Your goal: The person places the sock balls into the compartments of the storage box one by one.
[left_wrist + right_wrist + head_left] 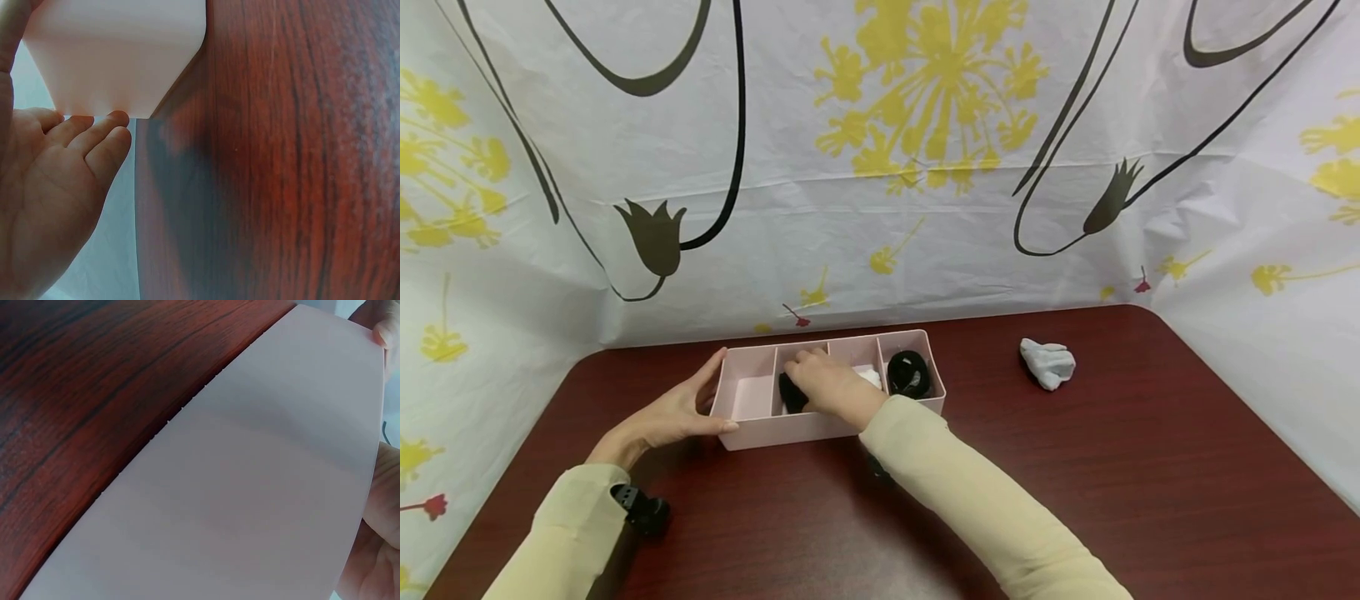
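Note:
A long pale pink box (801,431) with several compartments sits at the back of the table. My left hand (679,410) holds its left end, thumb at the front corner and fingers toward the back corner; in the left wrist view the fingertips touch the pink end wall (119,69). My right hand (831,385) reaches down into the second compartment from the left, fingers bent over a black rolled sock (791,394). The hand partly hides this sock. White cloth (869,376) shows in the third compartment, and a black rolled bundle (908,372) lies in the rightmost one.
To the right of the box, a light grey balled sock (1048,364) lies on the dark red wooden table (1075,492). Behind the table hangs a white sheet (790,150) with printed flowers. The leftmost compartment (752,397) shows its bare floor.

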The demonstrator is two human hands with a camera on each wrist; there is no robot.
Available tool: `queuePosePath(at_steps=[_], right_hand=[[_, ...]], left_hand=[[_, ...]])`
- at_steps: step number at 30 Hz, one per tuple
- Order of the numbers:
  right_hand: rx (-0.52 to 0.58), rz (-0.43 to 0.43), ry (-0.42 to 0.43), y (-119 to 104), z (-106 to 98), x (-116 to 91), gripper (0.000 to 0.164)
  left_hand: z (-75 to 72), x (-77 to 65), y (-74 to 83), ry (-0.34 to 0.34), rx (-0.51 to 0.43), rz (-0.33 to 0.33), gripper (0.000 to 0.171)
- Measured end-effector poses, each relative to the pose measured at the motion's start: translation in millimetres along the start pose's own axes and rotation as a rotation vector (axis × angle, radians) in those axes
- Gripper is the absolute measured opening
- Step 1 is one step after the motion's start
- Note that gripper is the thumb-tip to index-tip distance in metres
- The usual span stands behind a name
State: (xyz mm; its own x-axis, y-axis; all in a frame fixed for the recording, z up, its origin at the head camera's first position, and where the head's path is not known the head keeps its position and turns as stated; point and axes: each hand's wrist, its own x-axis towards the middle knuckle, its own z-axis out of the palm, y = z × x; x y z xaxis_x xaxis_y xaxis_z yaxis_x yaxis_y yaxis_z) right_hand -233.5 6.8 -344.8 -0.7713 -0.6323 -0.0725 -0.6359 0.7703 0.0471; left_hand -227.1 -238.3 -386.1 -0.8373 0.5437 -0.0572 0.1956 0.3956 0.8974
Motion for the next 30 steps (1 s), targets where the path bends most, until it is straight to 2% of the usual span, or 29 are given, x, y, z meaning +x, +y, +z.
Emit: queuePosePath(at_steps=[9, 14, 18, 23, 27, 30], right_hand=[[-0.029, 0.005, -0.044, 0.6, -0.6, 2.5, 0.057], [-0.008, -0.004, -0.039, 2.3, 0.5, 2.2, 0.059], [0.080, -0.028, -0.025, 6.0, -0.4, -0.4, 0.063], [0.253, -0.067, 0.022, 14.4, -2.9, -6.3, 0.067], [0.394, -0.103, 0.098, 23.1, -6.1, -16.6, 0.067], [0.453, -0.139, 0.187, 30.5, -10.3, -28.0, 0.065]], left_hand=[[-0.2, 0.1, -2.0, 0.004, -0.007, 0.005, 0.111], [-0.1, 0.7, -2.2, 0.000, -0.016, 0.006, 0.111], [0.1, 1.1, -2.4, -0.005, -0.018, 0.009, 0.111], [0.0, 1.0, -2.2, -0.005, -0.003, 0.003, 0.112], [-0.1, 0.4, -2.4, -0.006, -0.012, 0.008, 0.113], [-0.3, 0.0, -2.0, -0.006, -0.024, 0.008, 0.113]])
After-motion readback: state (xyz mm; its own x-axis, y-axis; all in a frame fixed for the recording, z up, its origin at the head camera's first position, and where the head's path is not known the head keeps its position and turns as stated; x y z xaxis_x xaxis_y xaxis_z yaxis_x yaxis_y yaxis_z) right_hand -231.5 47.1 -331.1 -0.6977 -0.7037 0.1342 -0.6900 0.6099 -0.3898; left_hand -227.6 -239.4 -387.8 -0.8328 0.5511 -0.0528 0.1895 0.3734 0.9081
